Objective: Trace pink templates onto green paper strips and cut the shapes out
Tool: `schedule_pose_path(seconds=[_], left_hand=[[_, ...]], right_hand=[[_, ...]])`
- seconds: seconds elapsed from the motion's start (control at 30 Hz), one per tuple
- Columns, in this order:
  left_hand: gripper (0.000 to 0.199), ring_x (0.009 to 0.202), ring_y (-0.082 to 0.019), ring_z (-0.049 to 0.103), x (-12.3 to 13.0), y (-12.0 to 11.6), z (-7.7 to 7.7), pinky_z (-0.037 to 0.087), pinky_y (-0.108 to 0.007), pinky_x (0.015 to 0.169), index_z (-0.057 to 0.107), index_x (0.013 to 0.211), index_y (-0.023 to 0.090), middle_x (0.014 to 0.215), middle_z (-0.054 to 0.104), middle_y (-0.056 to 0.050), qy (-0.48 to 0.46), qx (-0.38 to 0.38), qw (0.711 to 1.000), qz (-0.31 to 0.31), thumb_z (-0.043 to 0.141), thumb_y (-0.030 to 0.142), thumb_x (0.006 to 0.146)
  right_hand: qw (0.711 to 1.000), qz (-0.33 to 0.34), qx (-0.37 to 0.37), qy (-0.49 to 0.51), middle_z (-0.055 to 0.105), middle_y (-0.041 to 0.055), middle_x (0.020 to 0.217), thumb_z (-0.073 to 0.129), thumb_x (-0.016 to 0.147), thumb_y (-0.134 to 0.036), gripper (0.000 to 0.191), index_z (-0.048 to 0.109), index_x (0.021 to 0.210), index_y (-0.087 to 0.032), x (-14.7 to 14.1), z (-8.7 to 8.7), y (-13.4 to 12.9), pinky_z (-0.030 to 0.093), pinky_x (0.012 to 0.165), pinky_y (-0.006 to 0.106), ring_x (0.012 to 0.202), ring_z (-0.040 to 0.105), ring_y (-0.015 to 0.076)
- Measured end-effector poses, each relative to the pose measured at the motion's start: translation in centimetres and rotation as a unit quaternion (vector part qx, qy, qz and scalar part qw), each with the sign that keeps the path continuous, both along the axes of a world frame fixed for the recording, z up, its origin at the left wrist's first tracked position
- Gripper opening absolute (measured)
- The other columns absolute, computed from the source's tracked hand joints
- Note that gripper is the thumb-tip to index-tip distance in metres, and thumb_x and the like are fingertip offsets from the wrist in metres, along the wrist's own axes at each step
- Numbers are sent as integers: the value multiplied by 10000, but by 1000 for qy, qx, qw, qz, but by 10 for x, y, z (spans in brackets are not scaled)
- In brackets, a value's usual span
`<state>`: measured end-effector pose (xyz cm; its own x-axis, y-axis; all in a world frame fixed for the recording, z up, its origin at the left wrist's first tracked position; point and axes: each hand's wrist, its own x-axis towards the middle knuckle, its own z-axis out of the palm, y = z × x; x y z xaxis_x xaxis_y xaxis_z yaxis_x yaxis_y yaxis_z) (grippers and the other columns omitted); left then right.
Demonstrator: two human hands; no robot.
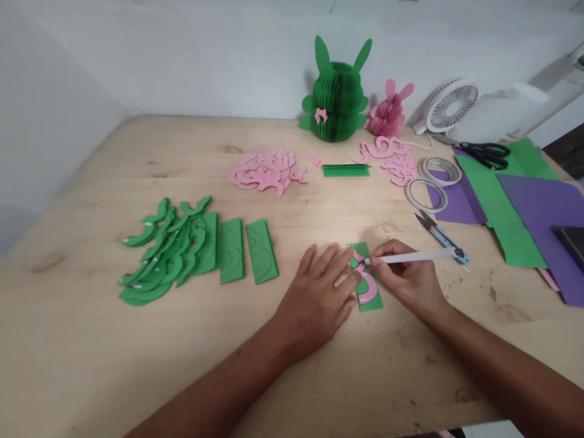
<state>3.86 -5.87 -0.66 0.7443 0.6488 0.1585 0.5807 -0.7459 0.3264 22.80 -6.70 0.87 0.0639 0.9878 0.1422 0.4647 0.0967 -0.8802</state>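
My right hand (408, 280) grips a white pen (413, 257), its tip at the edge of a curvy pink paper cutout (367, 289). This cutout lies on a green paper strip (375, 302) on the table. My left hand (322, 289) lies flat with fingers spread, its fingertips on the cutout and strip and covering part of them. To the left are two green paper pieces (232, 252) with curved outlines drawn on them. Beside those lies a heap of cut green paper shapes (171, 252).
Pink cutouts (264, 170) and a folded green strip (345, 171) lie farther back. Paper rabbits in green (340, 100) and pink (387, 115) stand near a fan (451, 106). Right: tape rolls (426, 195), thread snips (440, 234), scissors (486, 152), purple sheets (542, 213).
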Motion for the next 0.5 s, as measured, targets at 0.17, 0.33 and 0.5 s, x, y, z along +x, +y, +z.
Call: schedule_pose_path(seconds=[0.17,0.33,0.5], left_hand=[[362,1350,-287,298,0,0,-1,200,-537,1111,535,1243,242,1442,402,-76,1,4,1000,0,415,377,930],[369,1354,-285,292,0,0,-1,197,-538,1112,528,1256,246,1444,398,-72,2,1,1000,1,411,376,931],[365,1348,-292,298,0,0,-1,195,-546,1110,530,1253,241,1438,405,-77,-2,1,1000,-2,424,364,925]], right_hand=[[1000,2,-3,-3,563,-9,589,592,770,-194,94,561,681,-186,-1,2,0,431,467,215,530,526,110],[1000,5,-2,-1,568,-9,597,593,771,-198,92,562,684,-189,-1,2,0,431,468,214,531,527,109],[1000,10,-7,-3,569,-7,598,587,779,-202,91,565,692,-188,0,2,-1,434,471,217,533,527,111]])
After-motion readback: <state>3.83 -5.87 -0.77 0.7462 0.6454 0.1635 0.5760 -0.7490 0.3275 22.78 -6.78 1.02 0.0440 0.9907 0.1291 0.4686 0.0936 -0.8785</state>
